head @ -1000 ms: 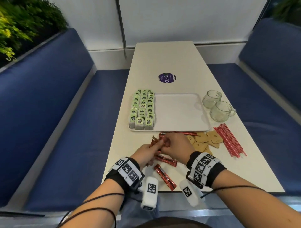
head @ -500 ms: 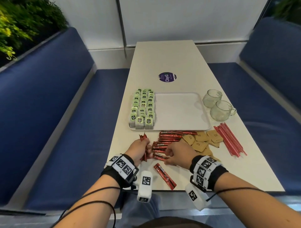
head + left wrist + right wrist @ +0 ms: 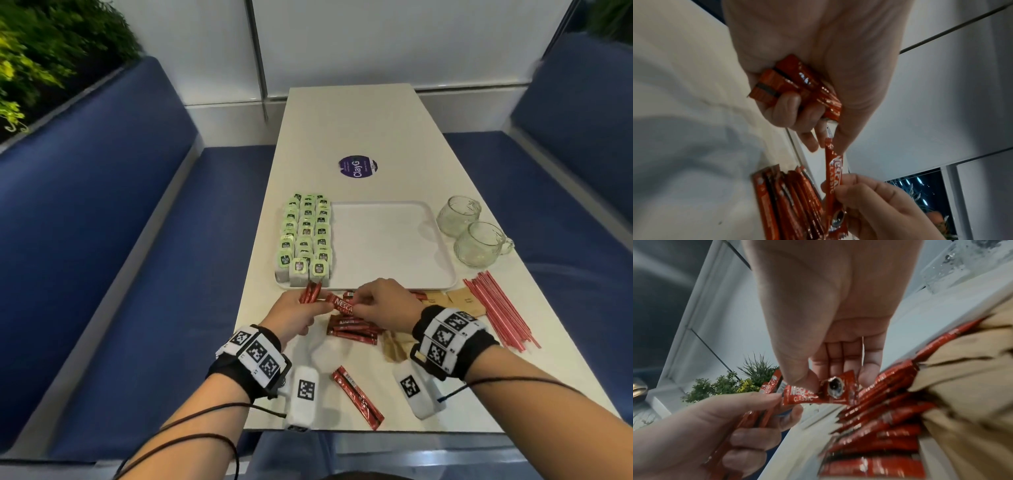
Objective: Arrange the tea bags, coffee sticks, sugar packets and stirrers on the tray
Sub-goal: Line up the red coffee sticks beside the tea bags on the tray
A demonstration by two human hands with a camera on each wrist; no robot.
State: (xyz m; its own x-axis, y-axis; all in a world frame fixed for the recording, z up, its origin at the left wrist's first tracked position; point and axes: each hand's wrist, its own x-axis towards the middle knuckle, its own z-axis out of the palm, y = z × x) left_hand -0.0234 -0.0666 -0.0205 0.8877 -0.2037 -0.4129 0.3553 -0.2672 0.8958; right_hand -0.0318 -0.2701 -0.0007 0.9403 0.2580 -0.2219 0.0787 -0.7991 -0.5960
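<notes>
My left hand (image 3: 298, 313) grips a small bundle of red coffee sticks (image 3: 311, 293) just in front of the white tray (image 3: 390, 284). My right hand (image 3: 376, 305) pinches one end of a single red coffee stick (image 3: 342, 305) by thumb and fingers (image 3: 797, 379); its other end lies between my left thumb and forefinger (image 3: 840, 138). More coffee sticks (image 3: 352, 330) lie piled on the table under both hands. Green tea bags (image 3: 306, 236) fill the tray's left side in rows. Brown sugar packets (image 3: 462, 301) and red stirrers (image 3: 496, 311) lie to the right.
One loose coffee stick (image 3: 358, 397) lies near the table's front edge. Two glass cups (image 3: 474, 234) stand right of the tray. A purple round sticker (image 3: 358, 167) sits farther back on the table. Blue benches (image 3: 102, 240) flank the table on both sides.
Both hands have lifted from the pile toward the tray's front edge. My right hand has picked up a single stick and brought it to the bundle in my left hand.
</notes>
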